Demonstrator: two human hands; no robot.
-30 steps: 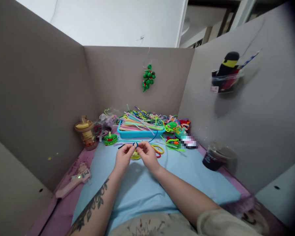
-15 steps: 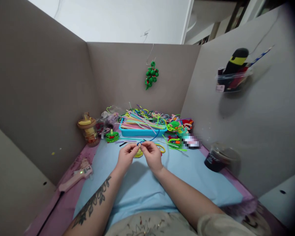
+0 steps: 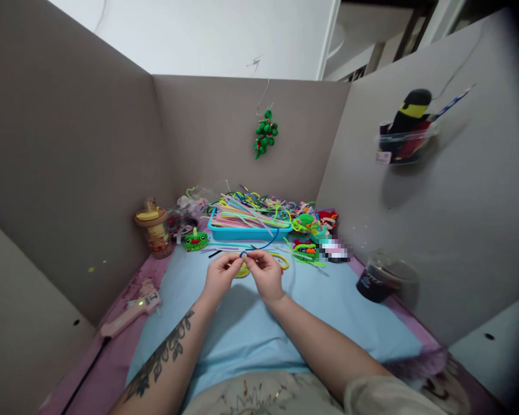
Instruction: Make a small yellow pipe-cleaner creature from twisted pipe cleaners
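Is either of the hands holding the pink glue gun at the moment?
No, the pink glue gun lies apart at the left; the left hand and right hand pinch a blue pipe cleaner.

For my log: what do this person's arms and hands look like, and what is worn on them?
The left hand and right hand are bare, with no gloves; rings or a watch cannot be made out. A dark leafy tattoo runs along the left forearm. The right forearm is unmarked, and a pale cream sleeve ends near its elbow.

Fuzzy blue pipe cleaner (image 3: 266, 245); matt blue cloth mat (image 3: 259, 323); glossy plastic tray (image 3: 242, 233).
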